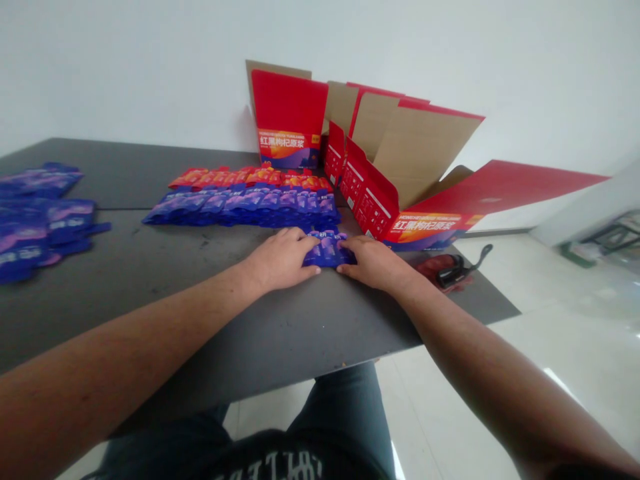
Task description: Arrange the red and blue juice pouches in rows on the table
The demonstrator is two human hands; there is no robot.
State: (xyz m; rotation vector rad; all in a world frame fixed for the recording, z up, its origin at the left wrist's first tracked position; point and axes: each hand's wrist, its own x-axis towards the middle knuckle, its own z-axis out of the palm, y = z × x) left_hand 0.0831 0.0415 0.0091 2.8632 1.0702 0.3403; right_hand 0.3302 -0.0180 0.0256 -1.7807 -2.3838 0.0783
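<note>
A small bunch of blue sachets (327, 251) lies on the dark grey table top (195, 327), near the middle. My left hand (283, 259) presses against its left side, and my right hand (373, 263) grips its right side, fingers over the edge. Just beyond my hands runs a long overlapping row of blue sachets (240, 208). Behind that lies a row of red and orange sachets (250, 178). Loose blue sachets (43, 223) are heaped at the far left.
An open cardboard carton (380, 160), red outside with Chinese print, stands at the back right with its flaps spread. A black handheld tool on red material (447, 270) lies by the right table edge. A white wall stands behind, and a tiled floor lies to the right.
</note>
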